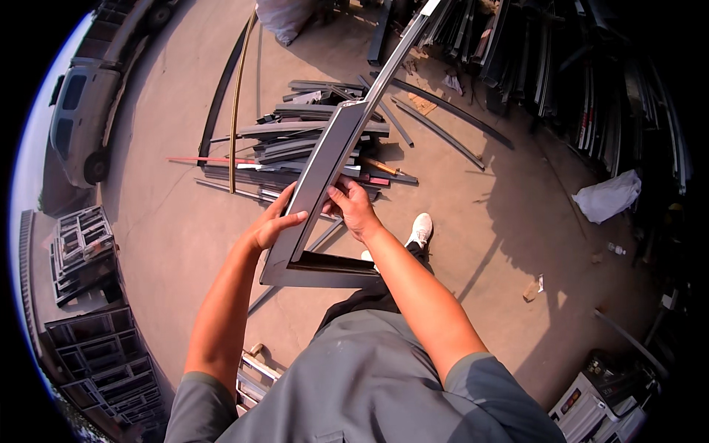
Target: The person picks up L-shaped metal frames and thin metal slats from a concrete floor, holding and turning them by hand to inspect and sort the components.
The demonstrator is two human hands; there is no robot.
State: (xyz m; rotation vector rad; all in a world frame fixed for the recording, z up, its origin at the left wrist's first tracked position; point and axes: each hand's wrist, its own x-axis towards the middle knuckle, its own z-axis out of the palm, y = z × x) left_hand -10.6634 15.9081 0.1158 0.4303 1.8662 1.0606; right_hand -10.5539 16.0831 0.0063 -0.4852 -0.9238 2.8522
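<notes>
Fingers of my left hand (269, 227) wrap the grey metal frame (319, 193) from its left edge. My right hand (353, 209) grips its right edge, thumb on top, above the scrap pile (295, 140).

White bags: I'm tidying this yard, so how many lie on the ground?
2. One white bag lies at right beside the stacked metal profiles; another white bag sits at the top edge, partly cut off. More may be hidden.

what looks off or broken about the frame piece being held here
The grey metal frame piece in both hands is only a corner: two joined bars, other sides missing, like a cut-up window frame. Behind it, loose metal strips lie in a jumbled pile on the concrete ground.
</notes>
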